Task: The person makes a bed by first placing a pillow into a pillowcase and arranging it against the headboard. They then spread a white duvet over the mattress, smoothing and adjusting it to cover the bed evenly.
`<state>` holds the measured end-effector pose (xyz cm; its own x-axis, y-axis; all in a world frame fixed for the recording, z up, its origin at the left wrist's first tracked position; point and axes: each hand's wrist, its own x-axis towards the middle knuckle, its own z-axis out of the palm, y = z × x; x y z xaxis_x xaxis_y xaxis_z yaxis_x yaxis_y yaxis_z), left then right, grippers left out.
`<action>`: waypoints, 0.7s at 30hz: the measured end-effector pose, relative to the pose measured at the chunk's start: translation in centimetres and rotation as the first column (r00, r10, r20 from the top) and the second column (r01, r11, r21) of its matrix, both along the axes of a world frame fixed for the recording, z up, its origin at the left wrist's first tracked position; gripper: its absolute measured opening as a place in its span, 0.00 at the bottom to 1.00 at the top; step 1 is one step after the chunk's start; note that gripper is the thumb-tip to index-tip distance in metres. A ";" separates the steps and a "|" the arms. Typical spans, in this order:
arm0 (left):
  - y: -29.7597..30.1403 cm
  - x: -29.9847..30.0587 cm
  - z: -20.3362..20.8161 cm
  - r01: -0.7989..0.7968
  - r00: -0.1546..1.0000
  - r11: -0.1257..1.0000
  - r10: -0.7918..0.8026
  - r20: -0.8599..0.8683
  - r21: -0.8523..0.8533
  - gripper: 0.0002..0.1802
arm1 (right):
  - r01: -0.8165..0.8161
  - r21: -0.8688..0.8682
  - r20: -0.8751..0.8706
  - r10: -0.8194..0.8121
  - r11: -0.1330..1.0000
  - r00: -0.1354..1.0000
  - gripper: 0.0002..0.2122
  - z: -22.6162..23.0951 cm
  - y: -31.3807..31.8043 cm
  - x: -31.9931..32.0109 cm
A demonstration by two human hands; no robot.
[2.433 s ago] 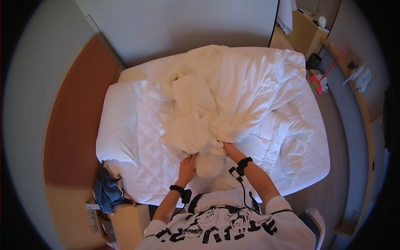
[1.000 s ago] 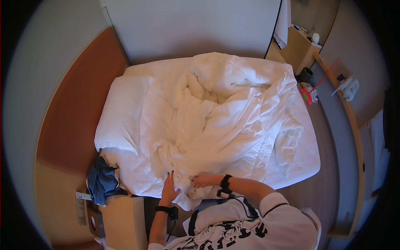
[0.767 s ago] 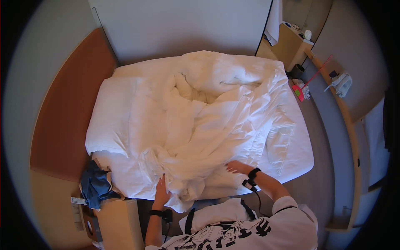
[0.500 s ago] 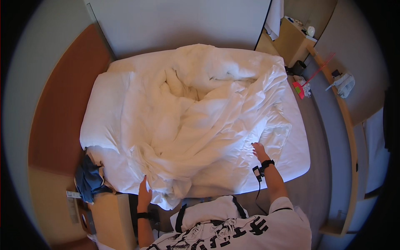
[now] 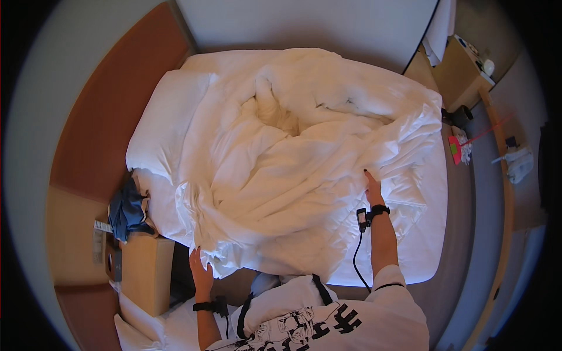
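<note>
White duvet lies rumpled across a bed

We look down at the duvet, heaped in loose creases over most of the bed, with a deep hollow toward the far side; its near left corner droops past the mattress edge, and there we find the left hand; its fingers point away from the body, slightly parted, with the cloth just to their right; we cannot tell whether they pinch any of it.

The right hand reaches farther in, over the duvet's right part; its fingers stretch away from the body, close together, with white folds on both sides of them; how far they curl, and whether they grip the fabric, we cannot tell.

As for writing, bold black characters and a line drawing cross the white shirt, bent by its folds; a small black device at the right wrist carries a pale label too small for us to read; at far left, beside a dark blue cloth, a white strip bears tiny marks we cannot make out.
</note>
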<state>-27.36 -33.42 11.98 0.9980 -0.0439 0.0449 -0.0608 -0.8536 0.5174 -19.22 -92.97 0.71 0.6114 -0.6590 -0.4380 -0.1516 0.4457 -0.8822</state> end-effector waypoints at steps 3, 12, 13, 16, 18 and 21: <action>0.6 -1.9 -1.0 -0.081 0.997 0.996 0.081 -0.011 -0.022 0.35 | -0.220 -0.090 -0.212 0.198 0.971 0.957 0.18 0.4 -1.4 3.6; -2.8 -1.7 -2.7 -0.070 0.971 0.956 0.000 -0.240 -0.284 0.44 | -0.686 -0.715 -0.535 0.523 0.139 0.663 0.17 14.4 17.1 10.3; -3.1 -1.5 -2.9 -0.029 0.968 0.953 -0.047 -0.245 -0.300 0.46 | -0.722 -0.686 -0.556 0.576 0.089 0.599 0.19 16.8 20.6 9.7; -2.4 -0.9 -3.9 -0.033 0.952 0.926 -0.086 -0.295 -0.376 0.50 | -0.607 -0.793 -0.417 0.776 -0.056 0.473 0.12 20.0 28.8 8.4; -2.0 -0.7 -3.7 -0.040 0.950 0.918 -0.087 -0.300 -0.395 0.50 | -0.570 -0.816 -0.341 0.877 -0.098 0.338 0.11 23.0 33.1 8.1; -0.4 -0.9 -4.7 -0.155 0.935 0.835 -0.048 -0.352 -0.527 0.49 | -0.478 -0.871 -0.221 0.959 -0.112 0.179 0.09 25.6 40.3 9.1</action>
